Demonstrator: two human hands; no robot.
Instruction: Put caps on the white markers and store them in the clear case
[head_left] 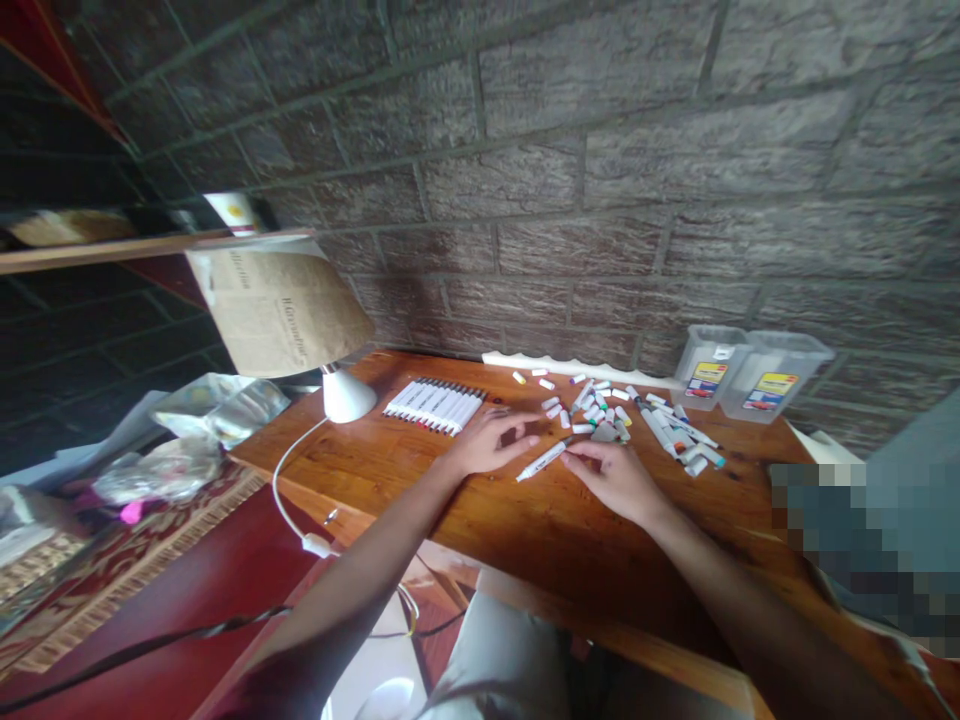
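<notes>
On the wooden table (525, 510) my right hand (611, 475) pinches the end of a white marker (541, 461) that lies slanted between both hands. My left hand (491, 440) rests flat on the table just left of the marker, fingers stretched out and touching nothing else. A neat row of white markers (435, 404) lies to the left of that hand. A loose pile of markers and caps (637, 420) is scattered beyond my right hand.
Two clear plastic boxes (742, 375) stand against the brick wall at the back right. A white lamp base (346, 394) with a paper shade and a cord sits at the table's left end. A white ridged marker tray (570, 368) lies along the wall.
</notes>
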